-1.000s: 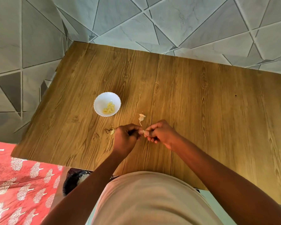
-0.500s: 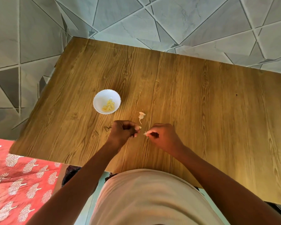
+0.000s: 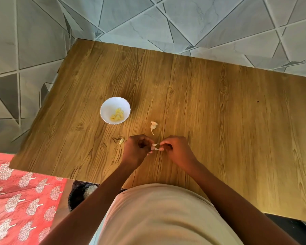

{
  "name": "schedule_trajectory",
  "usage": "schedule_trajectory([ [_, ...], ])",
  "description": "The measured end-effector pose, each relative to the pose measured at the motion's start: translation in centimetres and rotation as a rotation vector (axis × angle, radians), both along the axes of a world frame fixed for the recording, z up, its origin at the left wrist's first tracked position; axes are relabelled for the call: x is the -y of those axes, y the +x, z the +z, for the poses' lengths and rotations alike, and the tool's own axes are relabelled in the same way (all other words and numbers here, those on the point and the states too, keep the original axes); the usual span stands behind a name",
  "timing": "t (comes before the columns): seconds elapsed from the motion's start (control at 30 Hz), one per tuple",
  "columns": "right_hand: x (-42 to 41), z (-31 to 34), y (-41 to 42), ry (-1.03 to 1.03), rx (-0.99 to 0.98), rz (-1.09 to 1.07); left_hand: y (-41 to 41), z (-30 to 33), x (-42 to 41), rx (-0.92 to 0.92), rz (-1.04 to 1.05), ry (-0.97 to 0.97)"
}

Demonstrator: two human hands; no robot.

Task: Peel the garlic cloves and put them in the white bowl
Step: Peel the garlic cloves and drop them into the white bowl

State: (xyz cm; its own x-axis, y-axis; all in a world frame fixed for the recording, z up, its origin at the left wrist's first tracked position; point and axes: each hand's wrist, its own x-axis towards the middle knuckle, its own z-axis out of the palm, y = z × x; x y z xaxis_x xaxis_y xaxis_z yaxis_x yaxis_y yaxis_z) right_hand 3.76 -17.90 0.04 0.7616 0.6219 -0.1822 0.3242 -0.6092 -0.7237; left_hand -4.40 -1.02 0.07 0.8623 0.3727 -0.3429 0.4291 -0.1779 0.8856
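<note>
1 white bowl [image 3: 115, 110] on the wooden surface [image 3: 219, 121], a pile of peeled yellowish cloves [image 3: 117, 115] inside. 2 loose skin bits: one [image 3: 153, 126] past the hands, one [image 3: 121, 141] beside the left hand [image 3: 137, 150]. Both hands curled and close together; right hand [image 3: 175, 150] pinches a small pale garlic clove [image 3: 157, 147], left fingertips at it.

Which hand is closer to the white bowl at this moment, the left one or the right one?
Left. The left hand is just below and right of the white bowl; the right hand is farther right.
</note>
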Motion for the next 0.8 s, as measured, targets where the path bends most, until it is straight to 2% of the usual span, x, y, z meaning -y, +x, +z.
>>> schedule_trajectory([
  [0.1,-0.2,0.3,-0.1,0.091,-0.068,-0.092,-0.1,0.3,0.2,0.056,-0.018,0.022],
  [0.27,-0.6,1.0,0.1,0.281,-0.398,-0.245,-0.1,0.3,0.5,0.195,-0.068,0.195],
  [0.4,-0.6,1.4,0.1,0.364,-0.434,-0.293,-0.4,0.4,0.8,0.326,-0.088,0.325],
  [0.47,-0.6,1.3,-0.1,0.393,-0.381,-0.298,-0.2,0.4,0.8,0.321,-0.052,0.277],
  [0.57,-0.5,0.8,-0.6,0.395,-0.217,-0.251,0.0,0.7,0.9,0.237,0.004,0.099],
  [0.7,-0.3,1.1,-0.8,0.347,0.236,-0.026,0.1,1.3,1.0,0.106,0.108,-0.231],
  [0.8,-0.1,1.2,-0.7,0.275,0.482,0.145,0.4,1.6,0.9,-0.034,0.166,-0.426],
])
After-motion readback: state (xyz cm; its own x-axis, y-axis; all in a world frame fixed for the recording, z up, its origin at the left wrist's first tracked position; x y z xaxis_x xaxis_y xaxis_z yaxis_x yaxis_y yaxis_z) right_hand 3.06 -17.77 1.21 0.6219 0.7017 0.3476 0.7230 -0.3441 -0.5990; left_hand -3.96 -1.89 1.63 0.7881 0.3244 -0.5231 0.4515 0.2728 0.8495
